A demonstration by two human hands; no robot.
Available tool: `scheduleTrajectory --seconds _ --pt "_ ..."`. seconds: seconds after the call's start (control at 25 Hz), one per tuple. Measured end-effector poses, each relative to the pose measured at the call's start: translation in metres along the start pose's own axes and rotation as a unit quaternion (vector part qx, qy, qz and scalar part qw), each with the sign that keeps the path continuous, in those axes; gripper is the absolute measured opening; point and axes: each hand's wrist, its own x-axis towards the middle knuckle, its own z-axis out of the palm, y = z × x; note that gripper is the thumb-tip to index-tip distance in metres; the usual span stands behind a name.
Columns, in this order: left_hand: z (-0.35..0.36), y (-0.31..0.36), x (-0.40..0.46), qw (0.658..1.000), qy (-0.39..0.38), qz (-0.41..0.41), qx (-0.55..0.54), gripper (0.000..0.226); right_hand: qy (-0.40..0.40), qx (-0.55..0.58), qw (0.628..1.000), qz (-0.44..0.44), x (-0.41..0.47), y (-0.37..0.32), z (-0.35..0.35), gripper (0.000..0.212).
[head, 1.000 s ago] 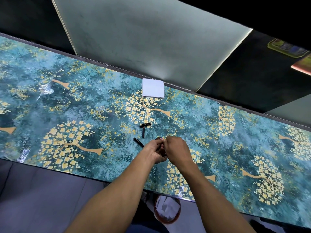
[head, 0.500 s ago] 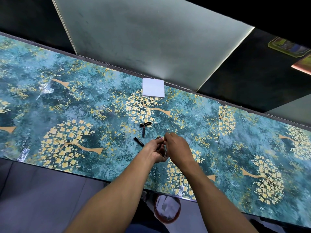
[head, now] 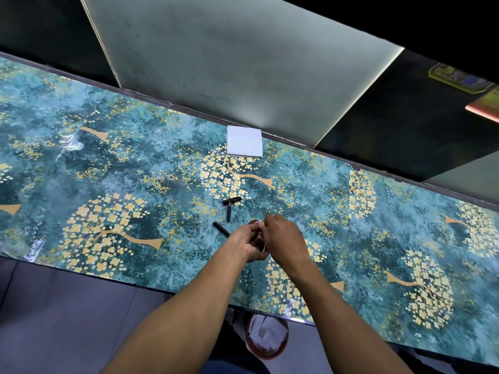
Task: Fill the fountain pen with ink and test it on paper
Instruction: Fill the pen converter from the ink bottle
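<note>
- The left hand (head: 247, 244) is gripping a small ink bottle (head: 253, 223), mostly hidden, steadying it on the table (head: 108, 171)
- The right hand (head: 283, 238) is pinching something at its top, probably the lid
- 3 dark pen parts (head: 229, 211) are lying just beyond, the paper (head: 244, 141) at the far edge

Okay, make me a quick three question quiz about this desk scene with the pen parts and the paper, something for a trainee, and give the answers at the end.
1. True or false: the white paper pad lies at the far edge of the patterned table, apart from both hands.
2. How many loose black pen pieces lie on the table just beyond the hands?
3. Multiple choice: the left hand and right hand are
A. spread wide apart
B. close together over a small object
C. resting on the paper pad

Key: 1 true. 2 three. 3 B; what they hold is mostly hidden.
</note>
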Motion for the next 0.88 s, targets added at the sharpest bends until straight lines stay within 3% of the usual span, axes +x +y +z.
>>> scheduleTrajectory --seconds 0.12,0.6,0.88 --pt "-0.0006 -0.0005 0.0000 1.000 -0.005 -0.002 0.010 0.035 -0.022 0.005 0.999 -0.023 -0.0007 -0.0011 -0.0037 0.006" --pt "-0.0025 -0.0004 0.0023 1.000 0.003 0.000 0.001 0.026 -0.026 -0.053 0.998 0.017 0.0002 -0.0064 -0.0018 0.011" --pt "-0.0058 0.0006 0.0055 1.000 -0.011 -0.003 -0.006 0.026 -0.016 0.001 1.000 -0.001 -0.0021 -0.0018 -0.0007 0.011"
